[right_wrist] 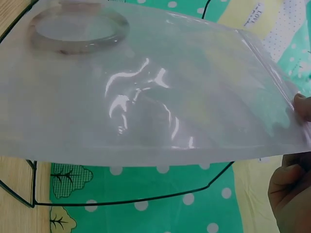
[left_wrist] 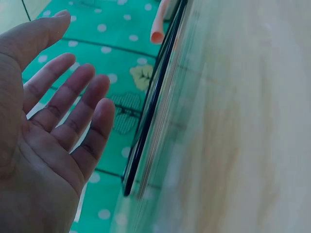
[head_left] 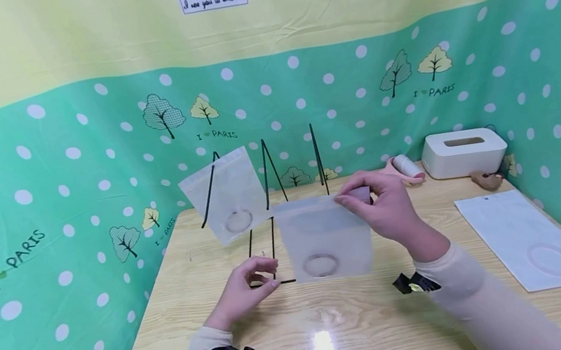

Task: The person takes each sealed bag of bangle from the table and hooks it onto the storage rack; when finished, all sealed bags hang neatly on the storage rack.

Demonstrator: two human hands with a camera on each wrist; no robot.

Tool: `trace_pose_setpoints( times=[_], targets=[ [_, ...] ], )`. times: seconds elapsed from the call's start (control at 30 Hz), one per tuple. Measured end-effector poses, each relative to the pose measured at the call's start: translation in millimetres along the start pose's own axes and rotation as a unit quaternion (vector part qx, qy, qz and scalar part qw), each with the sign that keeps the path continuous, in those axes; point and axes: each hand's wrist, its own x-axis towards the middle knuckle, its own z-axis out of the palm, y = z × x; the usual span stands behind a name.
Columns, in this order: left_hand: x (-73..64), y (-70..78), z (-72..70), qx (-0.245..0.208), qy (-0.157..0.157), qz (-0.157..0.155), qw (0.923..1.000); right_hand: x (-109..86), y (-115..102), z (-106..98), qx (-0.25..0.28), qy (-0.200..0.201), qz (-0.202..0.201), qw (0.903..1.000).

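Note:
With thumb and fingers my right hand (head_left: 386,207) pinches the top right corner of a translucent zip bag (head_left: 329,228). The bag hangs over the table, and a brownish bangle-like ring (right_wrist: 80,47) shows low inside it. Behind the bag stands a black wire rack (head_left: 317,157), partly covered by it. My left hand (head_left: 245,286) has loosely bent fingers and holds nothing, close to the rack's lower front wires; in the left wrist view its palm (left_wrist: 43,160) faces up. A second zip bag (head_left: 228,189), also with a ring inside, leans tilted in the rack's left part.
On the wooden table's (head_left: 282,332) right side lies a flat white bag (head_left: 511,225) with a faint ring. Behind it are a brown object (head_left: 487,181) and a white tissue box (head_left: 466,164). A white cylinder (head_left: 407,165) and a pink-handled item (head_left: 394,169) sit nearby. A patterned curtain (head_left: 106,134) encloses the table.

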Motion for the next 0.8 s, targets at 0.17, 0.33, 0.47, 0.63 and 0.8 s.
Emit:
trace_pose_setpoints(
  times=[0.17, 0.33, 0.47, 0.63, 0.8],
  targets=[
    [1.8, 8.4, 12.1, -0.001, -0.013, 0.009, 0.9999, -0.7, -12, 8, 0.004, 0.010, 0.013, 0.9999],
    [2.8, 14.9, 22.7, 0.014, -0.007, 0.006, 0.9999, -4.7, 3, 16, 0.010, 0.013, 0.022, 0.9996],
    [3.0, 17.1, 25.6, 0.034, 0.018, 0.008, 0.9992, -8.1, 21, 23, 0.023, 0.005, 0.014, 0.9996],
    [2.7, 15.1, 22.6, 0.053, 0.049, 0.024, 0.9971, -8.8, 23, 28, 0.038, -0.018, 0.003, 0.9991],
    [2.2, 14.5, 20.3, 0.057, 0.071, 0.022, 0.9956, -8.5, 22, 31, 0.049, -0.035, 0.001, 0.9982]
  ],
)
